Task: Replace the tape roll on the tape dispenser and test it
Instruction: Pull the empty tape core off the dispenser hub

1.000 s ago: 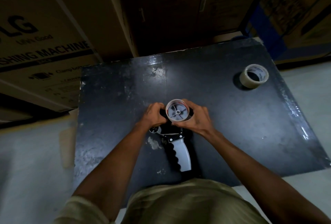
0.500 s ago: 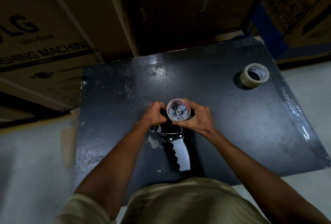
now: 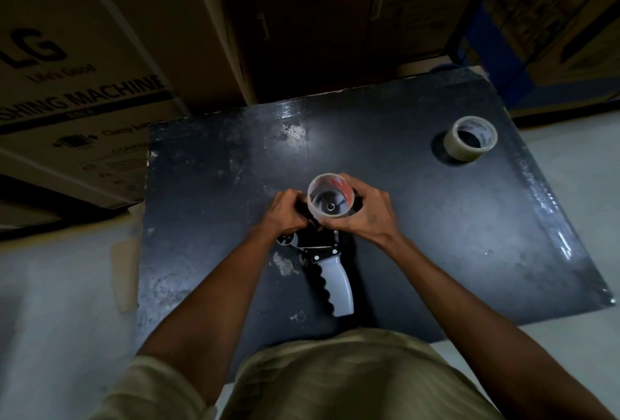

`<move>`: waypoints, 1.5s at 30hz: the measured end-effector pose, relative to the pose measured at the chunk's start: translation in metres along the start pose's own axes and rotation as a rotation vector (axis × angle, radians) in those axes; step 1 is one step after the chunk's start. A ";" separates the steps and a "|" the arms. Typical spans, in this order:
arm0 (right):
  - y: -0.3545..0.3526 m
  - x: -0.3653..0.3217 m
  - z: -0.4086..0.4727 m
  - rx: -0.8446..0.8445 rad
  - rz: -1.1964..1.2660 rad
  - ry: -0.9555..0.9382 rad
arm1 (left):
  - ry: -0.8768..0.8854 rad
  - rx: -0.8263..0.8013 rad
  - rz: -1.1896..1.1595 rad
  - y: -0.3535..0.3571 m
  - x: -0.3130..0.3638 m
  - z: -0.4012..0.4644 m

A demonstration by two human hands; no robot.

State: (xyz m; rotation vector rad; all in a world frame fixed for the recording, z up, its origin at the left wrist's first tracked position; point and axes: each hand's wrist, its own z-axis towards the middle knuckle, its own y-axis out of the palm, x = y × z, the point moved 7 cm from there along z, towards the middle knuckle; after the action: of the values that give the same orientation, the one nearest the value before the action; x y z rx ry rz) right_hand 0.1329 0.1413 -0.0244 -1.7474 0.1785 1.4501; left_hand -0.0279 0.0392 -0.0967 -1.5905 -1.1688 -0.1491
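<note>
A tape dispenser with a grey handle and black body lies flat on the black table. Over its spool hub sits a nearly used-up roll core, pale with red print inside. My right hand grips the core's right side. My left hand presses on the dispenser body to the left of the core. The core is raised partway, and the hub shows deep inside it. A fuller roll of clear tape stands apart at the table's far right.
Large cardboard boxes stand behind and to the left of the table. A blue rack frame rises at the back right. Pale floor surrounds the table. My trousers show at the bottom edge.
My right hand has lifted the roll core up along the hub, so the hub now sits deeper inside it. The left hand stays on the dispenser.
</note>
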 end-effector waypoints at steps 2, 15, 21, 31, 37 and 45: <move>-0.002 -0.006 0.003 -0.011 0.008 -0.017 | -0.005 0.005 -0.017 0.001 -0.001 0.001; -0.042 0.035 -0.022 0.142 0.027 0.121 | 0.000 0.057 -0.070 0.004 0.006 -0.012; -0.077 0.071 -0.044 0.236 -0.030 0.208 | 0.029 0.106 -0.064 -0.002 0.012 -0.021; -0.153 0.128 -0.093 0.436 -0.101 0.388 | 0.077 0.182 -0.040 -0.002 0.011 -0.028; -0.202 0.163 -0.120 0.537 -0.177 0.510 | 0.110 0.172 0.006 -0.007 0.013 -0.030; -0.219 0.190 -0.153 0.642 -0.131 0.642 | 0.122 0.162 0.010 -0.007 0.017 -0.034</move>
State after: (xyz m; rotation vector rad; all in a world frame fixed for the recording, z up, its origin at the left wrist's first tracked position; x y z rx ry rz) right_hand 0.4362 0.2527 -0.0823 -1.5696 0.7600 0.5877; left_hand -0.0091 0.0219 -0.0683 -1.4249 -1.0517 -0.1391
